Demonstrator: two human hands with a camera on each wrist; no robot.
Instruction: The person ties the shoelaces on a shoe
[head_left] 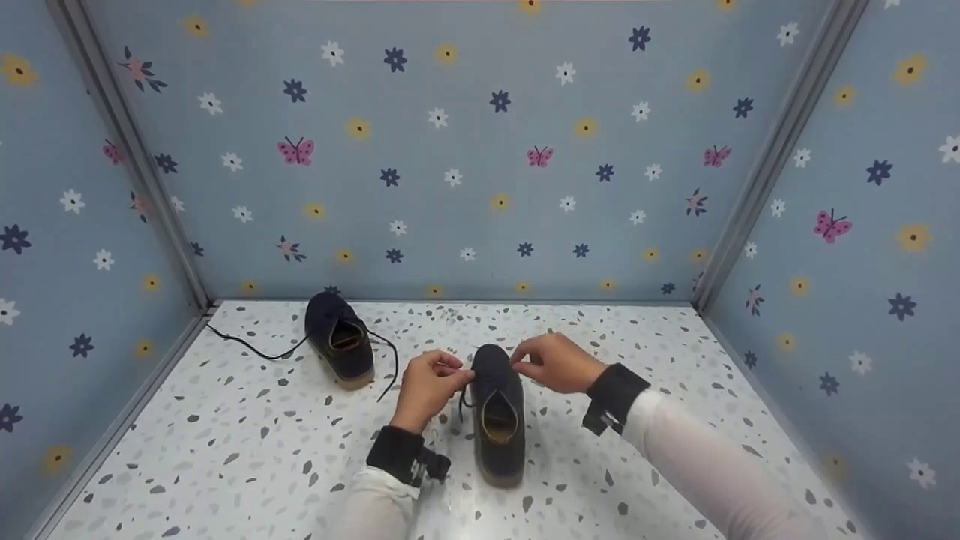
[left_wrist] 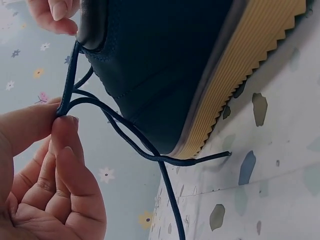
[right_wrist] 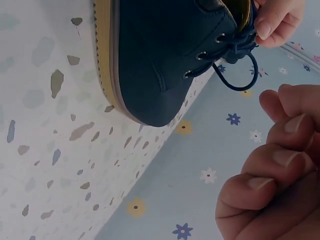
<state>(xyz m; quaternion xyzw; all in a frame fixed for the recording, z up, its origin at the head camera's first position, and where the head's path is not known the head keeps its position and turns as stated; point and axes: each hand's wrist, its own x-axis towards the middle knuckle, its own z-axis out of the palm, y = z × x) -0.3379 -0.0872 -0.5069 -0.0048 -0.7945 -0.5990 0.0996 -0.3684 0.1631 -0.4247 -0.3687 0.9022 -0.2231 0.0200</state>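
A dark blue lace-up shoe (head_left: 500, 450) stands on the floor between both hands, toe toward the back wall. My left hand (head_left: 431, 386) pinches its dark shoelace (left_wrist: 70, 85) between thumb and forefinger, beside the lacing. Two lace lengths (left_wrist: 172, 200) hang below the pinch in the left wrist view. In the right wrist view, a lace loop (right_wrist: 256, 75) stands out from the eyelets near the left fingertips. My right hand (head_left: 559, 364) hovers at the shoe's other side. Its fingers (right_wrist: 255, 185) are curled, thumb close to forefinger, with nothing visible between them.
A matching shoe (head_left: 349, 360) stands farther back on the left, its loose laces (head_left: 255, 349) spread over the speckled floor (head_left: 247, 450). Flower-patterned panels (head_left: 465, 157) enclose the back and both sides. Each wrist wears a black strap (head_left: 619, 390) with a small camera.
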